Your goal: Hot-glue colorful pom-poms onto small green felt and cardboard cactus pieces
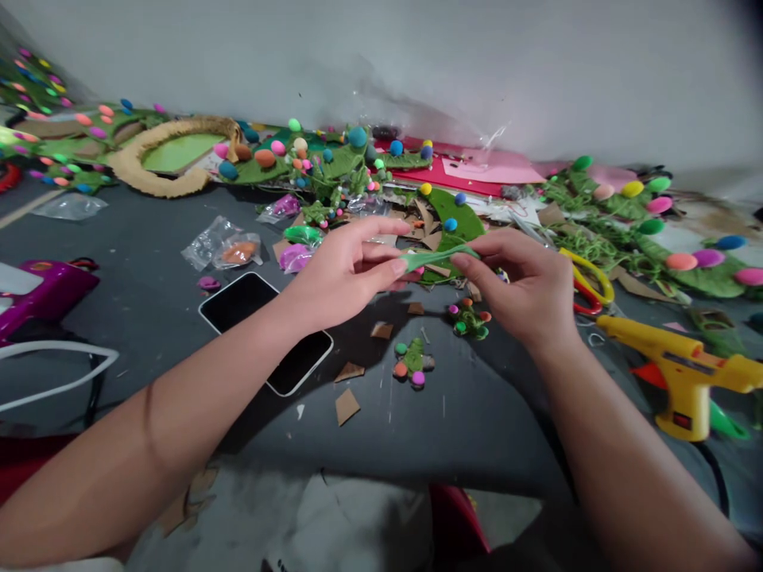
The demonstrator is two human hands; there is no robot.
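Note:
A strip of soft green modelling clay (438, 257) is stretched between my two hands above the table. Thumb and fingers of my left hand (351, 266) pinch its left end, while my right hand (518, 278) grips the other end between thumb and forefinger. Below them lie two small green pieces dotted with coloured balls, one star-like (414, 361) and one rounder piece (470, 319). Behind the clay rests a curved green shape (456, 218) with a few balls on its edge. A phone (298, 361) lies partly hidden under my left forearm.
A yellow glue gun (679, 365) lies at right, near yellow-handled scissors (587, 278). Bagged orange clay (239, 252), cardboard scraps (347, 406) and a tan ring (134, 171) are spread about. At left sits a purple device (48, 294) with a white cable (60, 347).

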